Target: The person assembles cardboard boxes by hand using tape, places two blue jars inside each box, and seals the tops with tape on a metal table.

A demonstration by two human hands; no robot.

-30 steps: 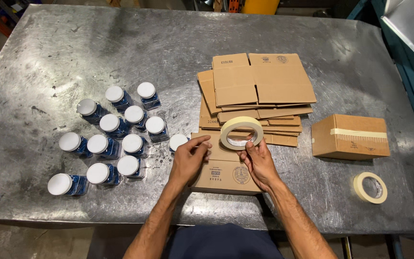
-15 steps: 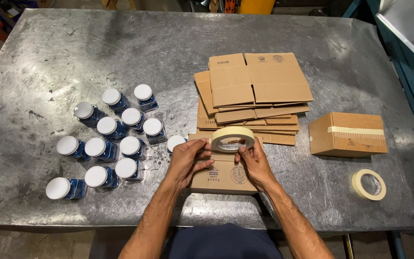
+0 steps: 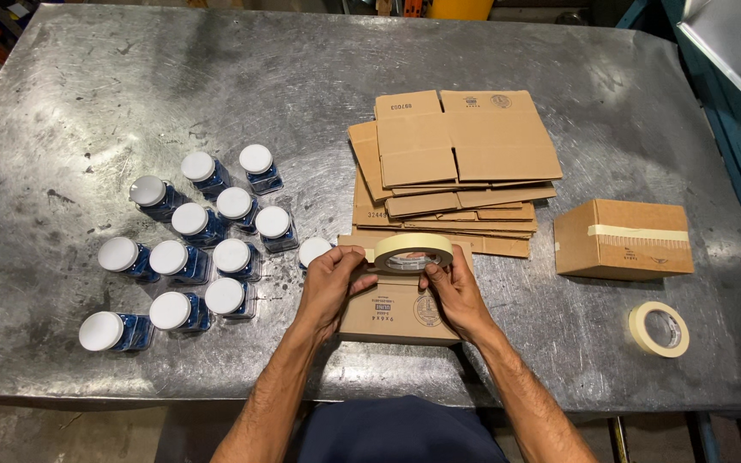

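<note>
Both hands hold a roll of cream masking tape [image 3: 413, 249] low over a small cardboard box [image 3: 396, 315] at the near edge of the metal table [image 3: 216, 77]. My left hand [image 3: 329, 283] pinches the roll's left side, where a short tab of tape sticks out. The roll's right side is gripped by my right hand [image 3: 454, 291]. The box sits under my palms and is partly hidden by them.
Several blue jars with white lids [image 3: 195, 249] stand in a cluster at the left. A stack of flattened cardboard boxes [image 3: 452, 163] lies behind the hands. A taped box [image 3: 623, 240] and a second tape roll [image 3: 659, 328] sit at the right.
The tape roll has been tipped from facing me to lying nearly flat and lowered onto the top of the small box. Both hands have stayed on it.
</note>
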